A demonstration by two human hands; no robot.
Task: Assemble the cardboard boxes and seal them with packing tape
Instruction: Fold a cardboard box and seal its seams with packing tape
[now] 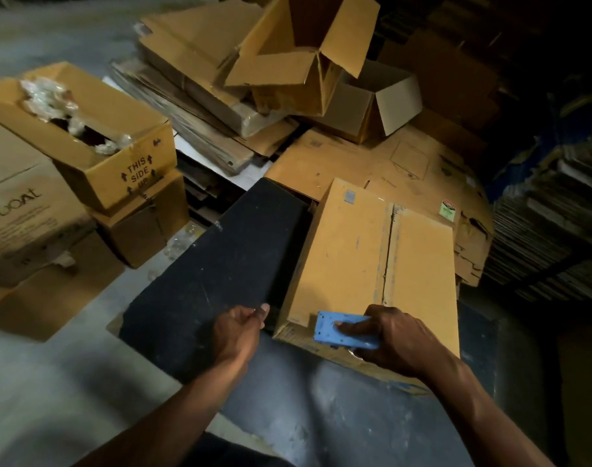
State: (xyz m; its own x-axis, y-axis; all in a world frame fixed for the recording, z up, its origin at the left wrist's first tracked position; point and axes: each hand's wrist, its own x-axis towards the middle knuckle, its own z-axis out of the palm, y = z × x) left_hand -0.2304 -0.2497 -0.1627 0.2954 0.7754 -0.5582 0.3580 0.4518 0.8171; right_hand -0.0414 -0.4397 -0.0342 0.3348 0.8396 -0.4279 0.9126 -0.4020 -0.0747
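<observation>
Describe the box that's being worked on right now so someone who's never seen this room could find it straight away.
Start at the dark work surface in the middle of the floor. At its right edge lies the closed cardboard box, top flaps meeting in a lengthwise seam. Unlike the open and flattened boxes behind it, this one has the right hand holding a blue tape dispenser on its near end.

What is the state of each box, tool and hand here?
Box on the mat: flaps closed, centre seam untaped.
Blue tape dispenser: held at the box's near edge.
Right hand: grips the dispenser.
Left hand: loosely curled, empty.
Top box on the pile: open.
</observation>
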